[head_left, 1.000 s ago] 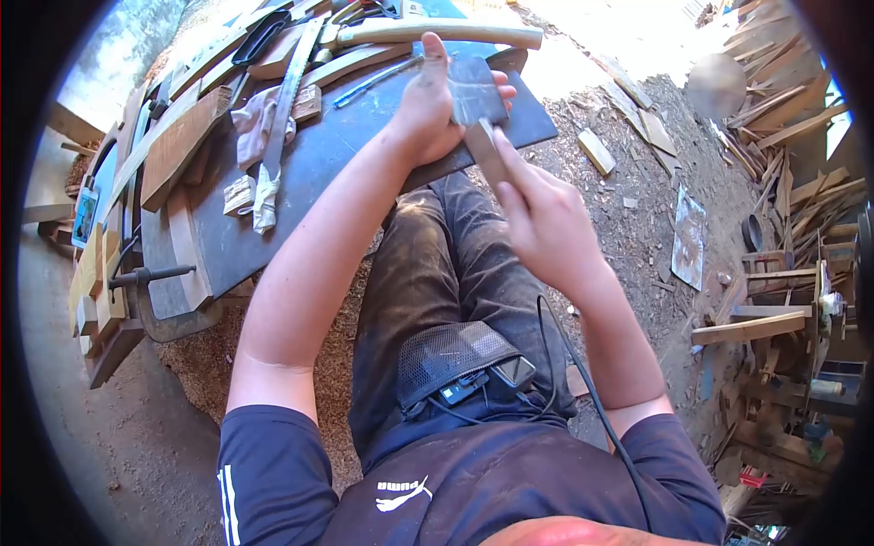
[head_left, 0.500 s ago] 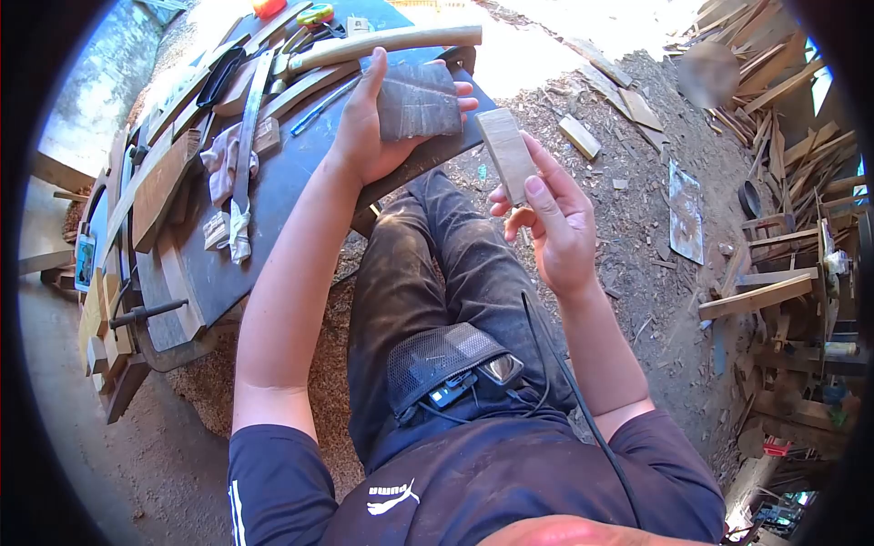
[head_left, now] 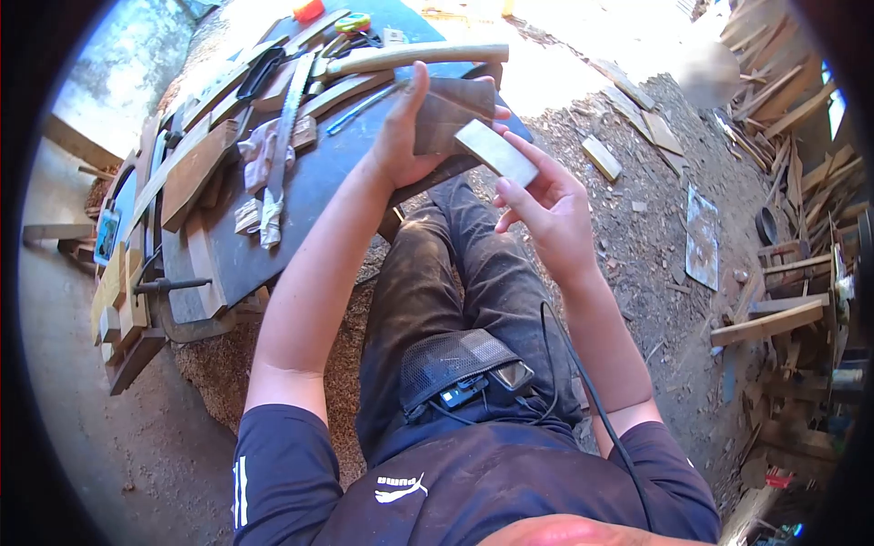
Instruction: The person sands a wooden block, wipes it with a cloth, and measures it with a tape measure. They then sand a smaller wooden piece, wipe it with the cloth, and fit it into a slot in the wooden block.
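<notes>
My left hand (head_left: 393, 146) holds up a dark, flat, creased sheet (head_left: 446, 107) that looks like sandpaper, its thumb raised at the near side and fingertips showing past the far edge. Between thumb and fingers of my right hand (head_left: 553, 202) is a small rectangular wooden block (head_left: 497, 153). The block is tilted, and its upper end overlaps the corner of the sheet in this view. Both hands are over the edge of a dark tabletop (head_left: 241, 268), above my legs.
Across the tabletop lie a long wooden handle (head_left: 419, 57), a blue pen (head_left: 360, 111), a saw blade (head_left: 289, 114), a crumpled cloth (head_left: 259, 150) and several wood pieces. Another block (head_left: 601, 157) and a metal sheet (head_left: 702, 237) rest on the littered ground. Scrap wood (head_left: 783, 318) is piled at right.
The wooden block has turned from near upright to a slant and come closer to the dark sheet, which has tilted. The whole view has shifted slightly.
</notes>
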### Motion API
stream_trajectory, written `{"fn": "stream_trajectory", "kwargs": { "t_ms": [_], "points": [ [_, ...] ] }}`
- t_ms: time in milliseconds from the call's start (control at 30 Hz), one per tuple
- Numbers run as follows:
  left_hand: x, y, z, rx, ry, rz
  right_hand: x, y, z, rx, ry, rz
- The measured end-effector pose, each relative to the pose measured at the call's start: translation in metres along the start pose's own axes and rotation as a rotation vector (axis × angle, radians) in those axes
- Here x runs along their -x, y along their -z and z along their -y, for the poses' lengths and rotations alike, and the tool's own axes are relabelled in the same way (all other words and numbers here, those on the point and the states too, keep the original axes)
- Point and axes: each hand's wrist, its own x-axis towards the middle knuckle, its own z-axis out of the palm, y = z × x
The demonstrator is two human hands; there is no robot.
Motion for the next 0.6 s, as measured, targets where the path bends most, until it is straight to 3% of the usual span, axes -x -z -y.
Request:
{"fn": "stream_trajectory", "kwargs": {
  "t_ms": [100,233,300,333,367,433,500,533,567,600],
  "points": [
    [0.000,-0.001,0.004,-0.012,0.001,-0.009,-0.031,-0.010,-0.011,0.570,0.444,-0.156],
    [0.004,-0.002,0.000,-0.030,0.025,-0.129,-0.058,-0.019,0.023,0.883,0.487,0.063],
    [0.013,-0.012,-0.005,-0.280,-0.073,-0.163,-0.075,-0.015,0.030,0.935,0.448,0.128],
    [0.007,-0.008,-0.002,-0.145,-0.039,-0.132,-0.082,-0.016,0.032,0.959,0.425,0.160],
    [0.001,-0.004,0.001,-0.012,-0.003,-0.106,-0.088,-0.020,0.034,0.990,0.335,0.087],
    [-0.006,0.007,0.009,-0.076,-0.064,-0.030,-0.088,-0.022,0.037,1.057,0.369,0.052],
    [-0.025,0.034,0.036,-0.599,-0.404,-0.049,-0.085,-0.032,0.033,1.056,0.426,0.107],
    [-0.039,0.063,0.053,-1.063,-0.654,-0.056,-0.079,-0.034,0.027,1.030,0.446,0.167],
    [-0.033,0.064,0.051,-0.988,-0.615,-0.080,-0.076,-0.032,0.023,1.032,0.490,0.244],
    [-0.026,0.053,0.043,-0.687,-0.444,-0.054,-0.077,-0.028,0.020,1.032,0.535,0.306]
  ]
}}
